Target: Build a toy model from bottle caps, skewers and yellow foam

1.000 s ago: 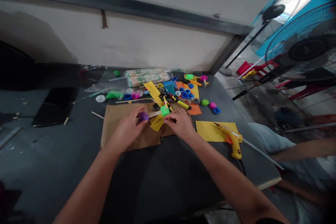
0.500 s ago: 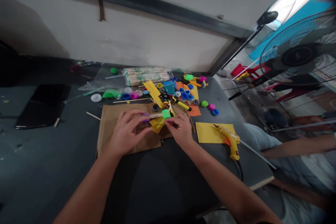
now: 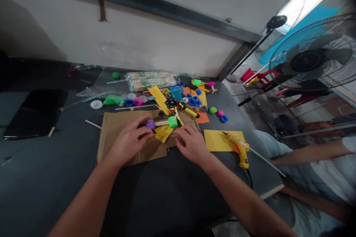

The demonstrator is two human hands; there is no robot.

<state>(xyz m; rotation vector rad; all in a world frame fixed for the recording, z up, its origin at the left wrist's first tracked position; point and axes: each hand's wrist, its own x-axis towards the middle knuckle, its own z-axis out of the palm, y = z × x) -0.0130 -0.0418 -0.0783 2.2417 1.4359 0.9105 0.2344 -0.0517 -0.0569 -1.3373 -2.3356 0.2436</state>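
Over a piece of cardboard point(image 3: 119, 133), my left hand point(image 3: 129, 142) pinches a purple bottle cap point(image 3: 150, 124) between thumb and fingers. A pale wooden stick point(image 3: 161, 123) joins this cap to a bright green bottle cap point(image 3: 172, 121), from which a short stick sticks up. Just below and right of the green cap is my right hand point(image 3: 191, 142), its fingers loosely bent, thumb and forefinger slightly apart, with nothing visible between them. Under the stick lies folded yellow paper point(image 3: 163, 133), near the fingertips of both hands.
A yellow glue gun point(image 3: 239, 148) rests on yellow card point(image 3: 213, 140) at the right. Behind the cardboard are pliers point(image 3: 191, 112), coloured caps point(image 3: 194, 100) and bagged wooden sticks point(image 3: 151, 80). A black phone point(image 3: 35, 113) lies left. A person point(image 3: 314, 163) and a fan point(image 3: 306, 61) are right.
My right hand has eased off the green cap and its fingers have loosened. The purple cap shows more clearly in my left hand. The whole view has shifted slightly.
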